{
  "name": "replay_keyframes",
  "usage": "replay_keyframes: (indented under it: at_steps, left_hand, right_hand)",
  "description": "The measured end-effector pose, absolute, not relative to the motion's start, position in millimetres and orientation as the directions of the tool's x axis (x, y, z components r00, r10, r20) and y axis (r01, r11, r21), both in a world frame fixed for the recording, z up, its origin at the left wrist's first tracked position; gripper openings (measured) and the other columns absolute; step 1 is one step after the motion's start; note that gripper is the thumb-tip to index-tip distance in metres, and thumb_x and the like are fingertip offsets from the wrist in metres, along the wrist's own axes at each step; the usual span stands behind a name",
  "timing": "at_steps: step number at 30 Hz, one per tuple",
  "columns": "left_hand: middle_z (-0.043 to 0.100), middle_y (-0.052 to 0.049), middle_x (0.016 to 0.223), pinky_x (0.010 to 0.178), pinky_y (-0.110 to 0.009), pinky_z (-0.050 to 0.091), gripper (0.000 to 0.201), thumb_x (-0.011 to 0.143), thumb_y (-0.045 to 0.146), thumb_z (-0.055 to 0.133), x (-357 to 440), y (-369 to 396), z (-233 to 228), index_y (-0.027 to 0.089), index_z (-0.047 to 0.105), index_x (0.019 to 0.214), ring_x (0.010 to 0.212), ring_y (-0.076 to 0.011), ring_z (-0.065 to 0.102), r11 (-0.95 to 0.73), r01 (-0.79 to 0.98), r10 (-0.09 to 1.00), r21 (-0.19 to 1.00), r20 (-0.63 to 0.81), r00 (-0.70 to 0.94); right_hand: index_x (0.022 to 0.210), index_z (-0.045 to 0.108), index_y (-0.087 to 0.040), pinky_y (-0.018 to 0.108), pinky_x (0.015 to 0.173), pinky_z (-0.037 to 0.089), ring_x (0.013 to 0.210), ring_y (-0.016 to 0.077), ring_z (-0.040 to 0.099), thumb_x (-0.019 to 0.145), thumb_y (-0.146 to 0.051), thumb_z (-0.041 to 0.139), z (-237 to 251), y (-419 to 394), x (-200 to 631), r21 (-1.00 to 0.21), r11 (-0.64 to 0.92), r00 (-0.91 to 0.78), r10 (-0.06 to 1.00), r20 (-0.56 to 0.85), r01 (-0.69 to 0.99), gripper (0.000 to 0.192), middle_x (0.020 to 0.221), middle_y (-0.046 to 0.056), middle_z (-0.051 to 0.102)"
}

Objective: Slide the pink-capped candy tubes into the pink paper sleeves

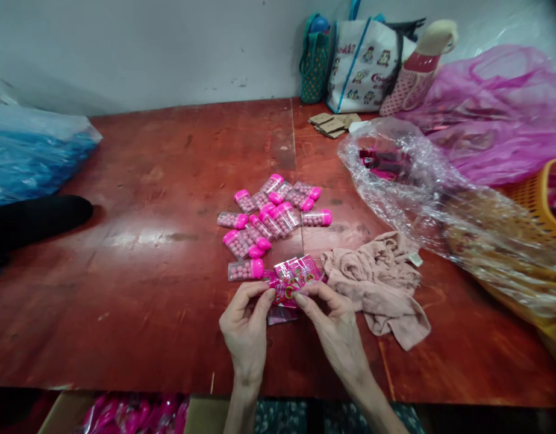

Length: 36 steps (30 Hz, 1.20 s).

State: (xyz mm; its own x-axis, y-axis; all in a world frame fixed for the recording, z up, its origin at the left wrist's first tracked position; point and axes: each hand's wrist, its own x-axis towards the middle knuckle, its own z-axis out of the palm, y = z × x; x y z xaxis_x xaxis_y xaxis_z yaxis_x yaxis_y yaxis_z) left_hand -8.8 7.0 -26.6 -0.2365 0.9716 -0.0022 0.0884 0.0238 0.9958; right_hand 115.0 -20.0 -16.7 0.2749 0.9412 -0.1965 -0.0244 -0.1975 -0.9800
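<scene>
Between both hands, at the front middle of the table, is a small pink printed label [284, 295]. My left hand [247, 331] pinches its left side between thumb and finger. On its right side, the thumb and finger of my right hand [335, 328] are closed in the same way. More shiny pink printed labels [309, 266] lie just beyond the fingertips. Several small clear bottles [282, 220] with pink caps and pink beads inside lie in a loose heap farther back. One bottle [245, 269] rests just beyond my left hand.
A crumpled beige cloth [377, 277] lies right of my right hand. Clear plastic wrap [395, 163], a pink bag [499, 114] and a yellow basket [531, 196] crowd the right. A bag of blue items [34, 150] stands left. Below the edge sits a carton [67, 413].
</scene>
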Motion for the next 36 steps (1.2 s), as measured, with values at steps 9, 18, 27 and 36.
replay_keyframes:
  at_steps: [9,18,27,36]
  left_hand:
    - [0.068,-0.008,0.086,0.073,-0.028,0.046,0.023,0.081,0.032,0.056,-8,12,-18,0.014,0.070,0.086,0.078,-0.0176,0.060,0.299,-0.410,0.948,0.862,-0.316,0.027]
    - [0.069,-0.006,0.088,0.083,-0.032,0.043,0.021,0.080,0.032,0.058,-11,15,-27,0.016,0.072,0.077,0.089,-0.0198,0.058,0.064,-0.306,0.978,0.950,-0.121,-0.173]
    - [0.063,0.001,0.057,0.056,-0.020,0.044,0.014,0.060,0.027,0.076,-22,18,-29,0.015,0.069,0.059,0.055,-0.0090,0.052,0.161,-0.461,0.912,0.873,-0.310,-0.268]
    - [0.070,-0.006,0.067,0.065,-0.025,0.051,0.020,0.054,0.020,0.080,-32,18,-19,0.010,0.070,0.067,0.062,-0.0132,0.061,0.282,-0.579,0.892,0.765,-0.431,-0.134]
  right_hand:
    - [0.070,0.066,-0.018,0.024,0.061,0.041,0.065,0.0141,0.053,0.079,-0.025,0.062,-21,-17,112,-0.986,-0.153,0.211,0.964,-0.163,-0.064,0.013,0.068,-0.001,0.061]
    - [0.072,0.064,-0.018,0.024,0.063,0.041,0.069,0.0150,0.055,0.083,-0.025,0.057,-20,-14,109,-0.993,-0.116,0.233,0.966,-0.111,0.008,0.015,0.072,0.000,0.061]
    - [0.068,0.063,-0.016,0.024,0.058,0.038,0.061,0.0135,0.051,0.083,-0.020,0.056,-11,-13,98,-0.987,-0.029,0.172,0.985,-0.001,0.160,0.017,0.064,0.000,0.056]
    - [0.068,0.060,-0.017,0.023,0.055,0.037,0.058,0.0115,0.049,0.090,-0.026,0.048,3,-4,99,-0.964,-0.028,0.019,1.000,-0.024,0.264,0.026,0.063,-0.002,0.054]
